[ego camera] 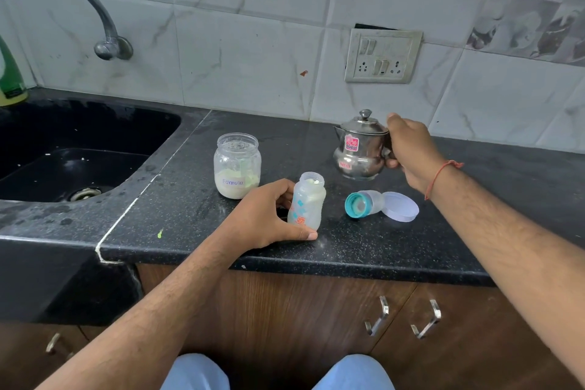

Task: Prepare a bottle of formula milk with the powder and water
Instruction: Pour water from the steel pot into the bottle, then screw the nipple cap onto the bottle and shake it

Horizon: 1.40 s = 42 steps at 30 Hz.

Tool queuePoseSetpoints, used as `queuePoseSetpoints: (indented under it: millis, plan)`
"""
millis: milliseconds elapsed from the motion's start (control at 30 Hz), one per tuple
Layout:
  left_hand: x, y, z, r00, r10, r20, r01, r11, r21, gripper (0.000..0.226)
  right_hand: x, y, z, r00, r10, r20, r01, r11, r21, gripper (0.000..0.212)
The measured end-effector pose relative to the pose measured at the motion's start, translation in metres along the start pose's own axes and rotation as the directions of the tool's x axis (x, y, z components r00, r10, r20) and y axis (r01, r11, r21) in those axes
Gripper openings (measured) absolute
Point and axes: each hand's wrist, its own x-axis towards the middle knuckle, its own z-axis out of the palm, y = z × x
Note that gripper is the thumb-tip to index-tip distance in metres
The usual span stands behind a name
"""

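On the black speckled countertop [348, 247], an open baby bottle [306, 201] stands upright near the front edge, its neck uncapped and a layer of pale powder visible inside. The person's left hand [266, 218] grips it from the left side, fingers curled behind the bottle and the thumb lying along its base at the front. Just behind and to the left of the bottle stands an open glass jar [237, 165] with a handwritten label reading "Formula", partly filled with cream-coloured powder; a pale green scoop seems to rest inside it, though this is hard to make out through the glass.

To the right of the bottle, the teal-ringed bottle cap [361, 204] lies on its side, touching a clear round jar lid [401, 206] that lies flat beside it. Behind these, a small steel kettle [359, 147] with a knobbed lid and red stickers stands on the counter. The person's right hand [408, 152] is closed around the kettle's handle on its right side, thumb up near the lid's edge; a red thread is tied at the wrist.

At the left, a black sink [95, 123] is set into the counter, with a metal tap [91, 16] on the tiled wall above it. A switch and socket plate [383, 55] is fixed to the wall behind the kettle.
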Motion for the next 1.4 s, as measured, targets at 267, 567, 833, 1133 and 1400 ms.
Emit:
queuePoseSetpoints:
  millis: [267,567,833,1133,1400]
  plan:
    - [0.003,-0.003,0.001,1.0,-0.006,0.003,0.006,1.0,-0.016,0.07,0.024,0.035,0.023,0.994,0.108,0.006,-0.108,0.994,-0.011,0.041]
    - [0.005,-0.004,0.003,1.0,0.004,0.004,-0.004,1.0,-0.027,0.072,0.029,0.051,0.037,0.981,0.13,0.143,-0.118,0.989,-0.089,0.044]
    - [0.004,-0.004,0.003,1.0,0.002,0.003,-0.002,0.999,-0.032,0.07,0.026,0.057,0.028,0.993,-0.019,0.116,0.055,0.948,-0.315,0.05]
    - [0.003,-0.001,0.002,1.0,-0.004,-0.002,0.004,1.0,-0.025,0.071,0.005,0.062,0.002,0.967,-0.197,0.159,0.251,0.831,-0.496,0.036]
    - [0.002,0.001,0.003,1.0,-0.008,-0.004,0.008,1.0,-0.01,0.07,-0.054,0.067,-0.044,0.783,-0.439,0.441,0.62,0.491,-0.612,0.053]
